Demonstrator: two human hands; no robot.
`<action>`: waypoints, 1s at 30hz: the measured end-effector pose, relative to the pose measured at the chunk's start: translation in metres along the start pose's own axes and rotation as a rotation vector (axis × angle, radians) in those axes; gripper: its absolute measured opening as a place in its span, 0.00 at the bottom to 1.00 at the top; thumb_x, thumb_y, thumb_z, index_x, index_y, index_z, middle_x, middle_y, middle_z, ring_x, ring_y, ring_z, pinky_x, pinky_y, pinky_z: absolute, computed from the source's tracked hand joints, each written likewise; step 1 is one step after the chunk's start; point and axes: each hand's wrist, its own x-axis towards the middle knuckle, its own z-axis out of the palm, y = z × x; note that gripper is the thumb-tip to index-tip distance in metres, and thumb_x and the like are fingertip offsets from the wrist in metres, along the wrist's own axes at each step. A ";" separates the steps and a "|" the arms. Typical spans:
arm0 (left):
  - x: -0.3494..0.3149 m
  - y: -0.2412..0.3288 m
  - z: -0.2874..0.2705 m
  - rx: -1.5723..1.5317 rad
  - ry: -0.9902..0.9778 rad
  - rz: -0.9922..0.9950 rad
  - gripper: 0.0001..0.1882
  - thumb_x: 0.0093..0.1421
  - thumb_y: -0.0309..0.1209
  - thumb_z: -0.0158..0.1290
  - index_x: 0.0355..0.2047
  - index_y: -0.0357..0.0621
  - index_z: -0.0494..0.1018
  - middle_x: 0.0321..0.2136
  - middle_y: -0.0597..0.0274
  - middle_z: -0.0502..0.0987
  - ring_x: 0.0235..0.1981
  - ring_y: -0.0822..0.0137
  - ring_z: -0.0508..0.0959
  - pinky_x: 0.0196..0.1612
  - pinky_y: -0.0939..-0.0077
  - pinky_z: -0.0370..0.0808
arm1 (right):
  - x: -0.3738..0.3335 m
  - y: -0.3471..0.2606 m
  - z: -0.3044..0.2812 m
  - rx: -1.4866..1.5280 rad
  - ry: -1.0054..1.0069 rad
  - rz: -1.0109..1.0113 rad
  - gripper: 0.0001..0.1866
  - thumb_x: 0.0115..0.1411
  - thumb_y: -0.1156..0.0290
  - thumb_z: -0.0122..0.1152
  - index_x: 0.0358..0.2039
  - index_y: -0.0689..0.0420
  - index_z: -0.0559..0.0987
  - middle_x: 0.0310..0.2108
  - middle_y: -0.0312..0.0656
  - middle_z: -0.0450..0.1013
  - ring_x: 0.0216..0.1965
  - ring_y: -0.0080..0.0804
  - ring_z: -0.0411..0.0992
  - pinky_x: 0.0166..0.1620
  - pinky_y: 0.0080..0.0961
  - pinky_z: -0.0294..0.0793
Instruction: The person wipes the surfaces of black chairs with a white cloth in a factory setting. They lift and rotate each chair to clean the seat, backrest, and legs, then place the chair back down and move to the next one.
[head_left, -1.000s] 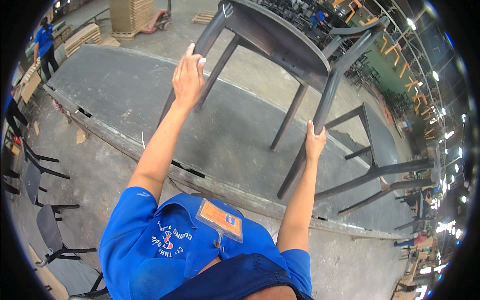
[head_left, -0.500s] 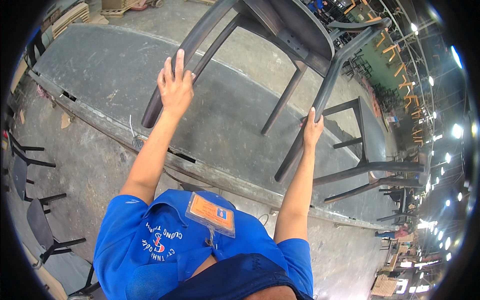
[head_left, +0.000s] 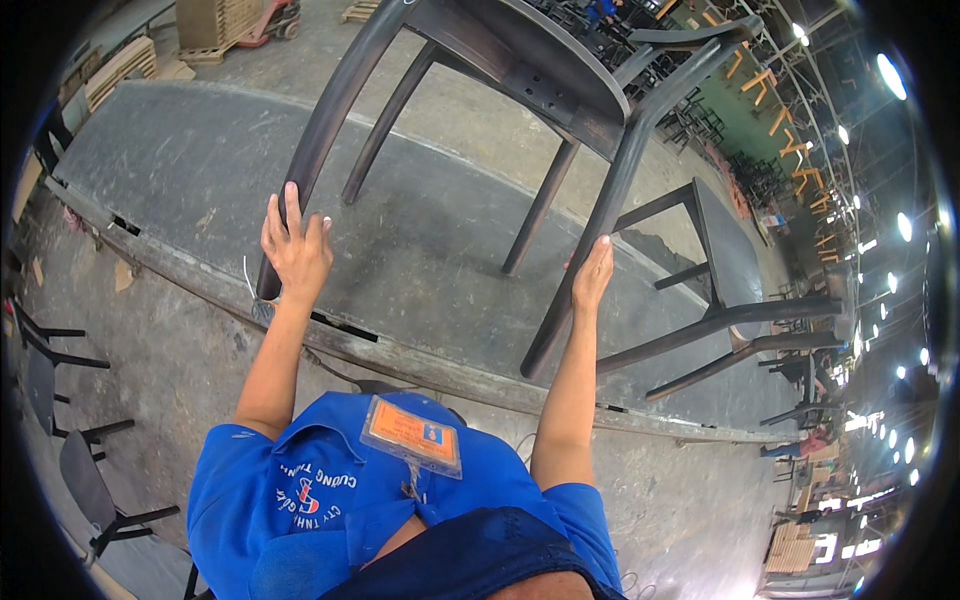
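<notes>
Chair (head_left: 530,75) is at the near edge of the table (head_left: 200,170) (foot contact unclear). Left hand (head_left: 297,250) sits lower on one leg (head_left: 320,135) than half a second ago, so contact's low. Right hand (head_left: 592,275) touches another leg (head_left: 550,325); can't tell either grip's closure.

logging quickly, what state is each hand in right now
Left hand: fingers spread against a dark leg; grip unclear.
Right hand: holding another leg of the same chair.

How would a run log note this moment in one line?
left hand: on a leg of dark chair; right hand: on another leg; below: long dark table; to the right: second dark chair
</notes>
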 end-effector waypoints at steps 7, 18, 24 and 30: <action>-0.041 -0.017 -0.013 0.029 -0.099 0.025 0.07 0.51 0.34 0.59 0.28 0.47 0.76 0.63 0.53 0.57 0.62 0.42 0.57 0.59 0.51 0.56 | 0.005 0.002 0.001 -0.029 -0.019 0.013 0.28 0.68 0.46 0.35 0.32 0.61 0.70 0.17 0.41 0.68 0.16 0.28 0.69 0.21 0.24 0.69; -0.079 -0.034 -0.025 -0.034 -0.158 0.008 0.07 0.53 0.33 0.59 0.27 0.44 0.75 0.65 0.55 0.54 0.63 0.41 0.54 0.58 0.49 0.57 | 0.025 0.000 0.007 -0.155 -0.030 -0.003 0.18 0.51 0.66 0.66 0.33 0.63 0.68 0.21 0.40 0.69 0.18 0.26 0.70 0.23 0.25 0.70; -0.135 -0.023 -0.041 -0.295 -0.228 -0.314 0.08 0.59 0.31 0.54 0.37 0.44 0.72 0.53 0.50 0.68 0.54 0.50 0.67 0.53 0.58 0.64 | 0.024 0.005 0.005 -0.137 -0.071 -0.019 0.18 0.49 0.71 0.63 0.37 0.66 0.69 0.24 0.40 0.69 0.19 0.26 0.70 0.25 0.24 0.69; -0.222 0.027 -0.057 -0.695 -0.488 -1.045 0.10 0.66 0.32 0.45 0.41 0.37 0.68 0.26 0.62 0.79 0.26 0.72 0.75 0.35 0.74 0.72 | 0.025 0.008 0.011 -0.090 -0.096 -0.006 0.19 0.49 0.71 0.63 0.38 0.66 0.69 0.23 0.41 0.70 0.20 0.27 0.71 0.26 0.25 0.69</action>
